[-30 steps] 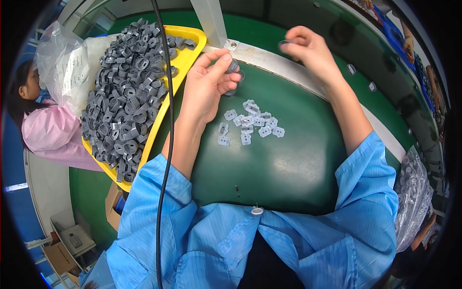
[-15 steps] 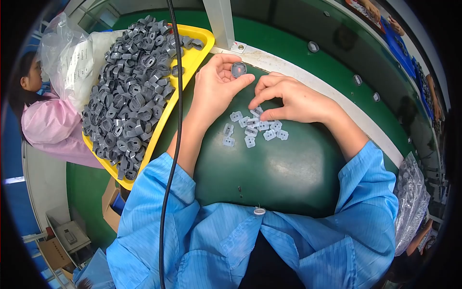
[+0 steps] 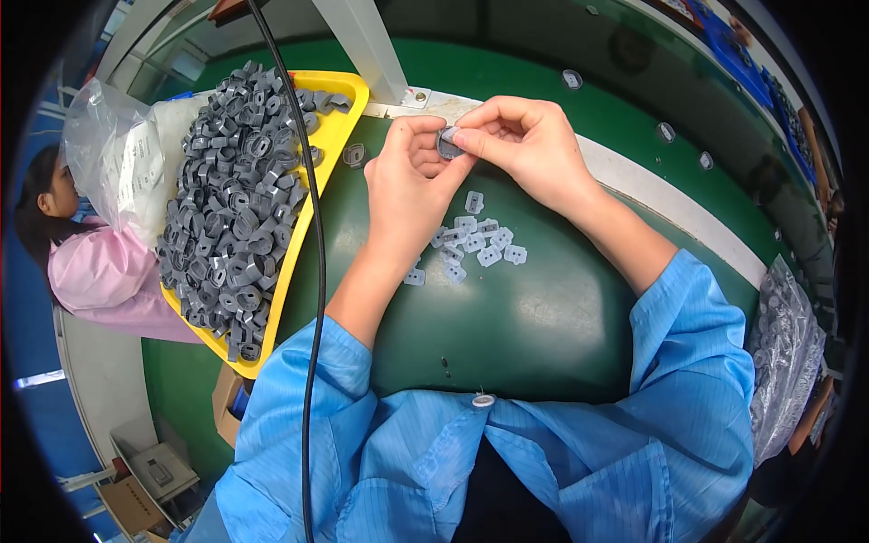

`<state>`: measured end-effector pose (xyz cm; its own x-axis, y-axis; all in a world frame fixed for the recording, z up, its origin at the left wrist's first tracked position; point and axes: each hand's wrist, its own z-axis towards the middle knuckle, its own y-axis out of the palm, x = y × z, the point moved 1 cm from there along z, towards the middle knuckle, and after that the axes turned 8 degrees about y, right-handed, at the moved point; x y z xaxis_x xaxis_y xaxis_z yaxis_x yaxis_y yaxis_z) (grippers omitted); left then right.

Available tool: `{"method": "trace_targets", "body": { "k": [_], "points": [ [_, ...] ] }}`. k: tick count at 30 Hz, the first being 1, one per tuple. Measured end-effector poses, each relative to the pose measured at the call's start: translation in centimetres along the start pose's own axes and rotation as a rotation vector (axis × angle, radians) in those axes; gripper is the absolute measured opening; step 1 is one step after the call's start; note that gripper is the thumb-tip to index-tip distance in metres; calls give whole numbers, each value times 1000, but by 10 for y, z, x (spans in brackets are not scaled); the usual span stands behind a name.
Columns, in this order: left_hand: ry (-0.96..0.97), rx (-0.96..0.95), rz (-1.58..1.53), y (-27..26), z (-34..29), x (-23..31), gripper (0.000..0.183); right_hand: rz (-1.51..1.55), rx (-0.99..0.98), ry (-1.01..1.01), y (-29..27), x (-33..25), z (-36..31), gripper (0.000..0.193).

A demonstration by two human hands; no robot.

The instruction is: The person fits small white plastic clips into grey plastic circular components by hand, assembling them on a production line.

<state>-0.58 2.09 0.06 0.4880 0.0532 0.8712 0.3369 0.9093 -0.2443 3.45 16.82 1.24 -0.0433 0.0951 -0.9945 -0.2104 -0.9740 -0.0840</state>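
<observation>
Fingers [image 3: 482,145] pinch a small gray piece [image 3: 447,143]

I'm watching from far away, through the head camera. The left hand [image 3: 412,185] pinches the gray piece from one side, and the right hand [image 3: 534,149] has its thumb and fingertips on the other side. The gray piece is up over the far part of the green tabletop [image 3: 507,335], near the white rail [image 3: 602,166]. I can't tell what sits inside it.

I think it is light and stiff, like hard plastic, and not easy to break. Its smooth side might slip, so I would hold it by the round outer edge.

Closer to the body, some cloudy little plates [image 3: 475,242] lie on the tabletop, a few on top of others. They look thin, so I'd lift one by its edges.

Over on the left, a yellow tray [image 3: 339,136] holds a big heap of gray parts [image 3: 231,217]. One loose gray part [image 3: 354,155] lies between the tray and the left hand. A black cable [image 3: 317,235] crosses in front of the tray and could bother a reach that way. A pale post [image 3: 373,54] stands close to the tray's far corner.
</observation>
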Motion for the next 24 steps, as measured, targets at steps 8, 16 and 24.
{"method": "trace_targets", "body": {
  "k": [8,16,24],
  "points": [
    [112,8,65,0,-4,6,28,-508,-65,-177,-6,-22,-1,16],
    [232,1,108,4,-8,7,31,-219,-141,-22,-10,1,6,23],
    [324,-193,121,-6,-6,10,35,79,-459,416,-31,-1,12,19]
  ]
}}
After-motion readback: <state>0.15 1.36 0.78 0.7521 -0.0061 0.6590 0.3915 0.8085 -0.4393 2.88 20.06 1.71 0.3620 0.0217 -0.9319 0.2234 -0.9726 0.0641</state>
